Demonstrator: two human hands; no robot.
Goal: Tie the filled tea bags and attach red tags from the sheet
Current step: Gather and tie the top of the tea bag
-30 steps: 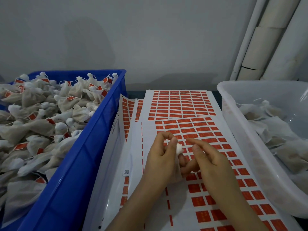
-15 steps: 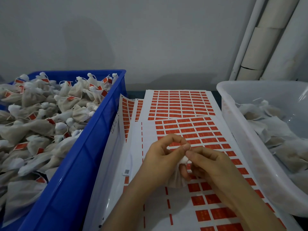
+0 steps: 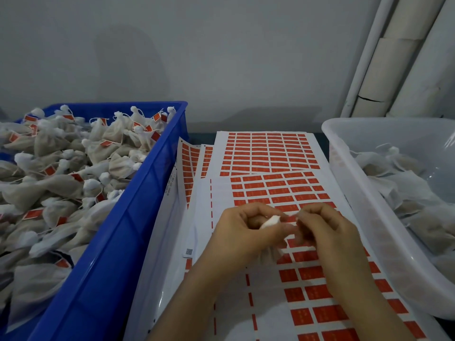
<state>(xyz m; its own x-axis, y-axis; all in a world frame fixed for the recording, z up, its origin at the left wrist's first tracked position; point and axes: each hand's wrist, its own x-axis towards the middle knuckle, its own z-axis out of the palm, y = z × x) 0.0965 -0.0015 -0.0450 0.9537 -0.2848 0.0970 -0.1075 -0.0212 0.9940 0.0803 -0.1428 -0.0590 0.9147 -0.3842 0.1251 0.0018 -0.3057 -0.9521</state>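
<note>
Now we pinch the tea bag (image 3: 270, 221) neck in our left hand (image 3: 242, 232) at centre, right hand (image 3: 327, 232) pulling its string taut; tag sheet (image 3: 290, 193) underneath, finished crate (image 3: 138, 217) at nine o'clock.

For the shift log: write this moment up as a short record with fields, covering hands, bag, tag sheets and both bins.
left hand: grips the tea bag, white gathered top poking out between its fingers
right hand: pinches at the bag's top, fingers curled
tag sheets: several overlapping, rows of red tags, lying under the hands
blue bin: on the left, heaped with tied bags carrying red tags
clear bin: on the right, holds bags with no red tags visible
stage: bag in hand shows no tag yet
</note>
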